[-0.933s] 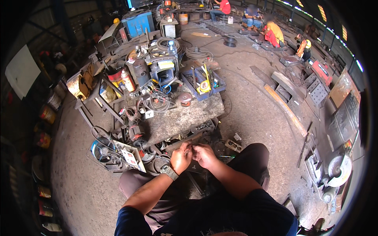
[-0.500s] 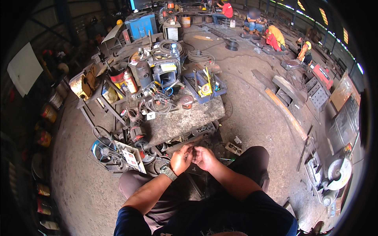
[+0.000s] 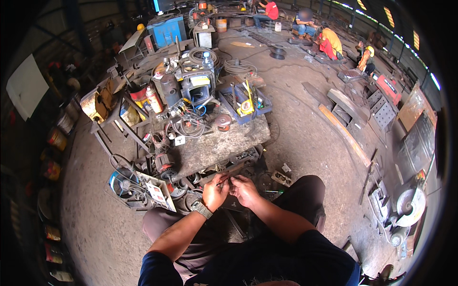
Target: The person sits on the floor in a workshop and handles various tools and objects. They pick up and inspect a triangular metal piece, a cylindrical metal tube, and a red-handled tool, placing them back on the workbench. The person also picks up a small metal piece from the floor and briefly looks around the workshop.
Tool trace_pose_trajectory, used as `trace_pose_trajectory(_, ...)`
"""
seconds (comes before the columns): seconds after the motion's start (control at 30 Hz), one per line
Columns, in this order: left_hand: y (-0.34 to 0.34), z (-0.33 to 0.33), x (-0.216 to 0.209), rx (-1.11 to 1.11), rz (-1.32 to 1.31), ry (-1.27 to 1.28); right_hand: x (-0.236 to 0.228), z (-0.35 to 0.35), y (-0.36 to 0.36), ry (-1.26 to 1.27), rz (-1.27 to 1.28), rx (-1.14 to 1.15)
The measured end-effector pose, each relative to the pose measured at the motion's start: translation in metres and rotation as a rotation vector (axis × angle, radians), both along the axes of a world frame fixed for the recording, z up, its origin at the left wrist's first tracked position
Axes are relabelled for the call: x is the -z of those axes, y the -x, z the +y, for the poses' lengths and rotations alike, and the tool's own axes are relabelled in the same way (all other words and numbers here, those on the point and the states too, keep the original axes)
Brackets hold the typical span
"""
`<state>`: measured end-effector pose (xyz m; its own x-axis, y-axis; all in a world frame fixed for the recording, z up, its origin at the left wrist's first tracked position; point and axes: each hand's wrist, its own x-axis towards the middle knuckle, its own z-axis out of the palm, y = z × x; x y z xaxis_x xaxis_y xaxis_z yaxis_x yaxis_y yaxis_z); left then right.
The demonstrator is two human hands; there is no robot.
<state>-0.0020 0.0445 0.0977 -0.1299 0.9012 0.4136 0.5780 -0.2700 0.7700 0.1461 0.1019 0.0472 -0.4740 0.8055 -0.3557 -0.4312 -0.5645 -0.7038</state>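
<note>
My left hand [image 3: 215, 193], with a watch [image 3: 201, 208] on its wrist, is closed in a pinch above my lap. A small, thin, dark and reddish piece shows at its fingertips, too small to name. Close beside it, my right hand [image 3: 245, 191] has its fingers bent together near the same piece. Whatever lies between those fingers is hidden. Both hands are just in front of the open drawer [image 3: 234, 168] of a worn workbench [image 3: 222, 147], which holds small metal parts. Left of the hands sits a motor-like tool part [image 3: 164, 163] at the bench edge.
A blue tool tray [image 3: 261, 110] with a yellow tape measure [image 3: 246, 107], a grinder disc [image 3: 223, 122] and tangled cables [image 3: 191, 127] lie on the bench. A blue fan [image 3: 120, 183] stands at left. A cut-off saw [image 3: 411, 207] is at right. Several people work far off.
My hands have drawn slightly apart, and the small thin piece shows at the left fingertips. The right hand has turned its back more upward. The whole view has shifted slightly.
</note>
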Motion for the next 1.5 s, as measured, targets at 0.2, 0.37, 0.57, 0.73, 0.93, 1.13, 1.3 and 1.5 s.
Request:
trace_pose_trajectory(0.2, 0.000, 0.001, -0.001, 0.014, -0.004, -0.048, 0.000, -0.001, 0.002, 0.010, 0.016, -0.004)
trace_pose_trajectory(0.37, -0.006, -0.004, -0.006, 0.018, -0.087, 0.021, 0.005, -0.003, 0.001, 0.051, 0.134, -0.022)
trace_pose_trajectory(0.57, -0.009, -0.002, -0.004, 0.020, -0.010, -0.013, 0.000, -0.008, 0.002, 0.033, 0.165, 0.041)
trace_pose_trajectory(0.73, -0.006, -0.004, 0.003, 0.081, 0.026, -0.001, -0.004, -0.010, 0.006, 0.057, 0.115, 0.066)
trace_pose_trajectory(0.93, -0.003, -0.001, 0.005, 0.137, 0.134, -0.100, -0.015, -0.002, 0.002, 0.304, 0.168, -0.062)
trace_pose_trajectory(1.13, -0.007, 0.004, 0.010, -0.052, -0.137, 0.047, 0.011, -0.002, 0.004, -0.159, -0.223, 0.062)
trace_pose_trajectory(1.3, 0.014, 0.022, 0.054, -0.143, -0.313, 0.006, 0.055, 0.004, 0.013, -0.819, -0.688, 0.098)
trace_pose_trajectory(1.5, 0.010, 0.009, 0.021, -0.259, -0.069, 0.272, -0.001, -0.014, -0.002, -1.324, -1.029, 0.047)
